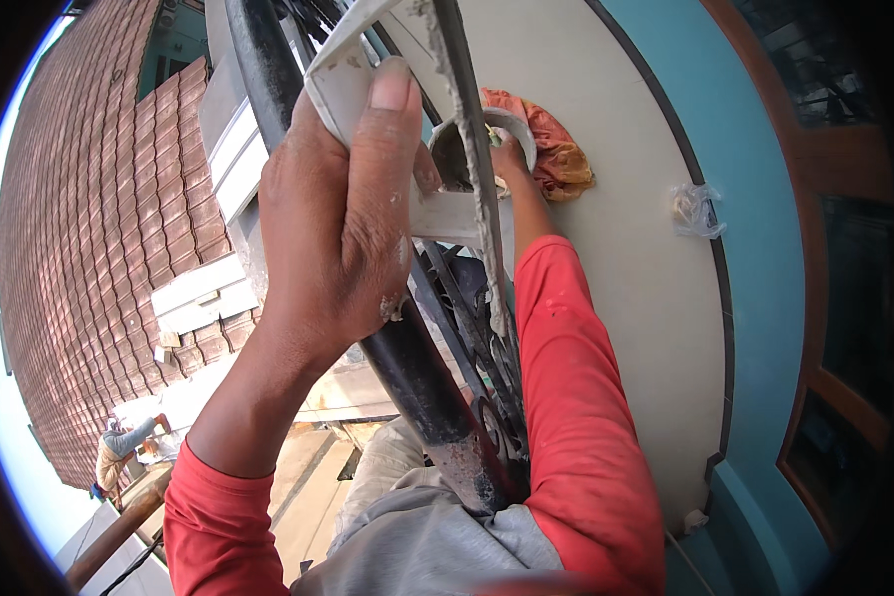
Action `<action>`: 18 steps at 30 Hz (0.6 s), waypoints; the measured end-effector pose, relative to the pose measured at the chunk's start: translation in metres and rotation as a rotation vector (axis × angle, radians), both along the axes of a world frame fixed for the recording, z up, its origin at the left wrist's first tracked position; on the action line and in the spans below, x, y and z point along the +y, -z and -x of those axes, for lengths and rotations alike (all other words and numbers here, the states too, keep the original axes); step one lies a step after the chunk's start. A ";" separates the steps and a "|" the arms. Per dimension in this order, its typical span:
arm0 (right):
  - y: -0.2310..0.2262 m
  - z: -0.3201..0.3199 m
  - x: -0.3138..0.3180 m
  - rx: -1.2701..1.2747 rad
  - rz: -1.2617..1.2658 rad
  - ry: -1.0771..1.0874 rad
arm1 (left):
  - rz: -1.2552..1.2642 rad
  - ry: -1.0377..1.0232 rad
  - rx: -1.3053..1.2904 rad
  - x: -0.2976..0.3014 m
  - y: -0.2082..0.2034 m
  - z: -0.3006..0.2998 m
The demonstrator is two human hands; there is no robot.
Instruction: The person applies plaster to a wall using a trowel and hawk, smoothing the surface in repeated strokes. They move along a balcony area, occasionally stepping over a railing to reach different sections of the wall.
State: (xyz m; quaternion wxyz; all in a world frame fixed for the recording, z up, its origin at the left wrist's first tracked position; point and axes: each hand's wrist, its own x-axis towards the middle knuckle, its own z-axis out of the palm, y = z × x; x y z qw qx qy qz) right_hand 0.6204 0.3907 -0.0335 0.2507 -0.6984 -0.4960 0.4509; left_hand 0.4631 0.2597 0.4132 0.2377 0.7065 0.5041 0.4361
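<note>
Close in front of me, my left hand [353,199] is closed round a pale, thin-edged flat piece [340,84], its thumb pressed on the face. Just right of it runs a long, narrow edge [482,169] crusted with grey mortar; I cannot tell whether it belongs to the same piece. My right hand [508,157] reaches down into a grey bucket [523,134]. Its fingers are bent round something small and yellowish, mostly hidden by the bucket and the mortar-crusted edge. An orange-red cloth or sack [556,149] lies against the bucket.
A thick black metal rail [417,382] with dark ironwork passes beneath my arms. On the right are a pale floor [626,248], a crumpled clear plastic bag [697,211] and a blue wall [765,248]. Beyond the rail, a person [124,447] works beside a brown tiled roof [89,278].
</note>
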 end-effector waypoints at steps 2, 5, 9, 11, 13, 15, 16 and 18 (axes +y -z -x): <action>0.003 0.008 0.000 0.043 -0.036 -0.025 | 0.049 -0.032 -0.004 0.002 0.002 0.000; -0.002 0.014 -0.005 0.075 0.009 -0.061 | 0.119 -0.046 -0.040 0.001 0.001 -0.002; -0.037 0.009 -0.045 -0.130 -0.035 -0.145 | 0.151 -0.087 -0.065 -0.001 0.001 -0.006; -0.068 -0.001 -0.085 0.285 -0.056 0.103 | 0.141 -0.081 -0.062 0.003 0.004 -0.006; -0.111 -0.028 -0.130 0.718 0.071 0.369 | 0.153 -0.106 0.045 0.004 0.004 -0.006; -0.169 -0.057 -0.167 0.668 -0.120 0.529 | 0.216 -0.149 0.150 0.002 0.002 -0.007; -0.203 -0.070 -0.181 0.601 -0.251 0.595 | 0.209 -0.153 0.271 0.005 -0.001 -0.007; -0.275 -0.087 -0.192 0.528 -0.578 0.599 | 0.183 -0.154 0.368 0.004 -0.008 -0.010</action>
